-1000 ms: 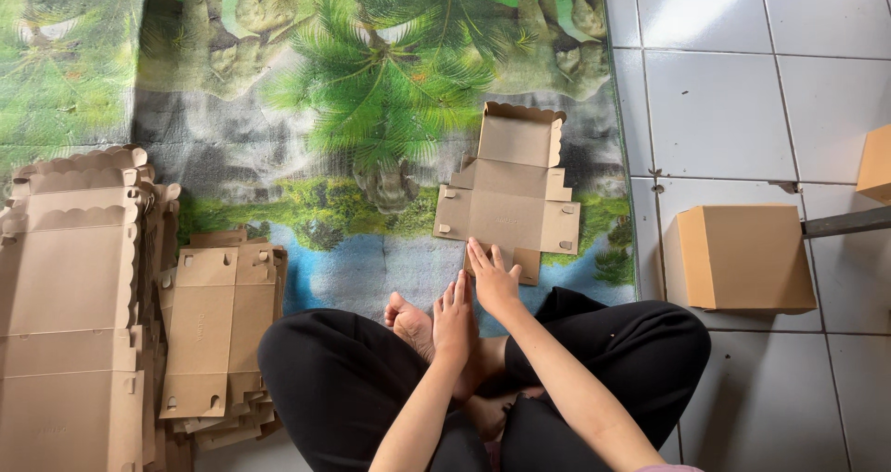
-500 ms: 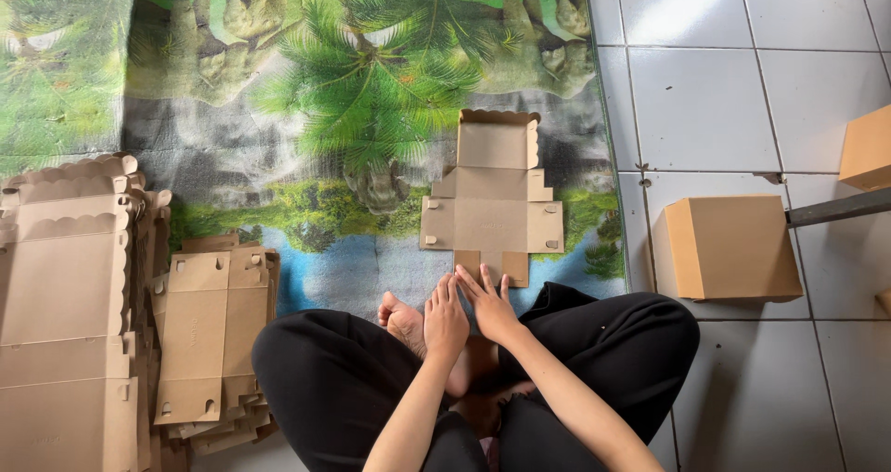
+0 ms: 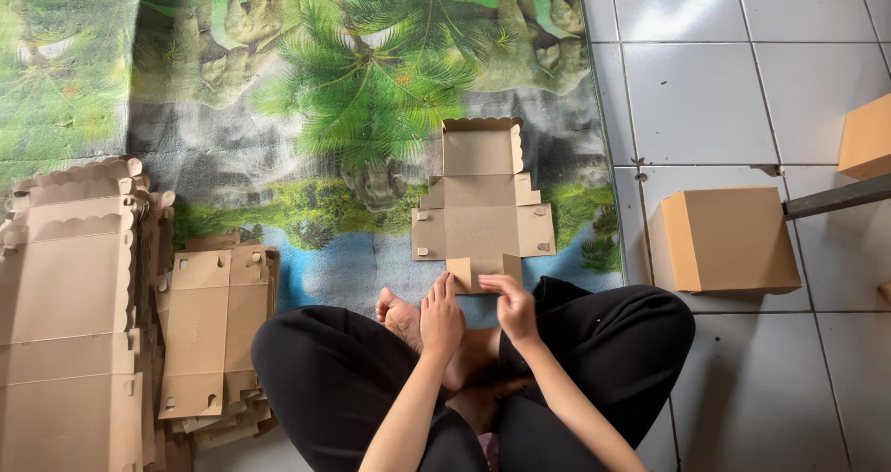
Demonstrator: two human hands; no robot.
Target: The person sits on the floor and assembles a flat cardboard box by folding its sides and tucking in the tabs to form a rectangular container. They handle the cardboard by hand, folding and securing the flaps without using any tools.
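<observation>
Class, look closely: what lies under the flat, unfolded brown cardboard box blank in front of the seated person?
The flat brown cardboard box blank lies on a printed jungle-scene mat. The mat's print beneath the blank is covered. Both hands, left hand and right hand, touch its near flap.

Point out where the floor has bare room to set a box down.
Bare: tiles beyond the folded box, and mat left of the flat blank. Crowded: cardboard stacks at left; both hands, left hand and right hand, at the blank's near flap.

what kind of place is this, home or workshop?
Likely a home floor used for box-folding piecework, not a proper workshop. The person sits cross-legged and barefoot on a printed palm-tree mat over white floor tiles, both hands on a flat cardboard blank, with stacks of blanks and a folded box nearby.
</observation>
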